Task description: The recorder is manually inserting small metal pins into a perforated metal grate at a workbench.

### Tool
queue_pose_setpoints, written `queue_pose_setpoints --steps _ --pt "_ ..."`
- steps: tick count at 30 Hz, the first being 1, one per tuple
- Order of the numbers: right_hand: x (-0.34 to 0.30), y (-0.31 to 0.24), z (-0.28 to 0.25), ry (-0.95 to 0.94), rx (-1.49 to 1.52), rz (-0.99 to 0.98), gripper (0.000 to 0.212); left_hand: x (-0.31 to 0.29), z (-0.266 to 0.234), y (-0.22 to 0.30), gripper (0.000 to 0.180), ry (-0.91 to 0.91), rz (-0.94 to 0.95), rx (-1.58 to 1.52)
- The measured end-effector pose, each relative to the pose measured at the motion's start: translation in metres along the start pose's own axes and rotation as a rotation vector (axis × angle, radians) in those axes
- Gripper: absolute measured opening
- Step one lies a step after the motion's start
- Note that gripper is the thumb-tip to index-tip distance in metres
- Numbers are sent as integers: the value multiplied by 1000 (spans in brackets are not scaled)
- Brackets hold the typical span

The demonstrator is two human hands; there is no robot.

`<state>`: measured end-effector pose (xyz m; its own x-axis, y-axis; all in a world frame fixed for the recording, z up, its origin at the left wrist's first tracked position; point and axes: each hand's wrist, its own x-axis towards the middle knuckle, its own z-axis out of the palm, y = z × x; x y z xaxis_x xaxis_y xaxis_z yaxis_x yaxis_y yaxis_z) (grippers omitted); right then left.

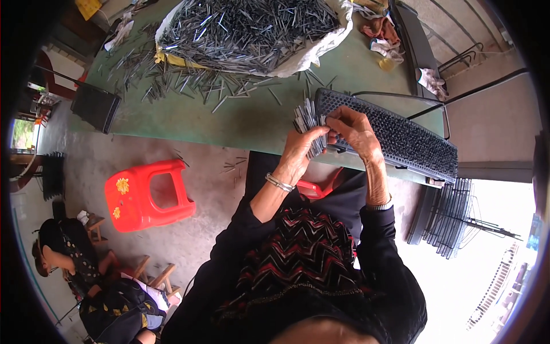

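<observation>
My left hand (302, 150) is shut on a fanned bundle of thin grey metal strips (307, 118), held just off the green table's near edge. My right hand (354, 132) pinches at the bundle's right side, fingers closed on the strips. Right behind my right hand lies a long black perforated tray (401, 137), slanting from the table's middle to its right end. A silver bangle sits on my left wrist.
A white sack (321, 49) heaped with the same metal strips lies at the back of the green table (229, 117), loose strips scattered before it. A red plastic stool (148, 194) stands on the floor left. Another person (86, 269) sits lower left. Stacked black racks (447, 215) lean at right.
</observation>
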<state>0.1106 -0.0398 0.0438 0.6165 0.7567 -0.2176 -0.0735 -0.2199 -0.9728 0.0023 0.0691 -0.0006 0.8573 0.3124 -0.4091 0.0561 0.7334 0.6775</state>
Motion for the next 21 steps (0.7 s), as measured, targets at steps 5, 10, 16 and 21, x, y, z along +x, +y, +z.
queue_pose_setpoints --steps 5,10,16,21 --pt "6 10 -4 97 -9 -64 12 -1 -3 3 18 -13 -41 29" --pt "12 9 -5 385 -96 -205 9 2 -6 4 23 -26 -96 -76" --pt "39 20 -9 702 -271 -452 6 3 -3 2 23 -47 -95 -222" --pt "52 36 -9 718 -447 -449 6 1 -2 3 22 -21 -93 -160"
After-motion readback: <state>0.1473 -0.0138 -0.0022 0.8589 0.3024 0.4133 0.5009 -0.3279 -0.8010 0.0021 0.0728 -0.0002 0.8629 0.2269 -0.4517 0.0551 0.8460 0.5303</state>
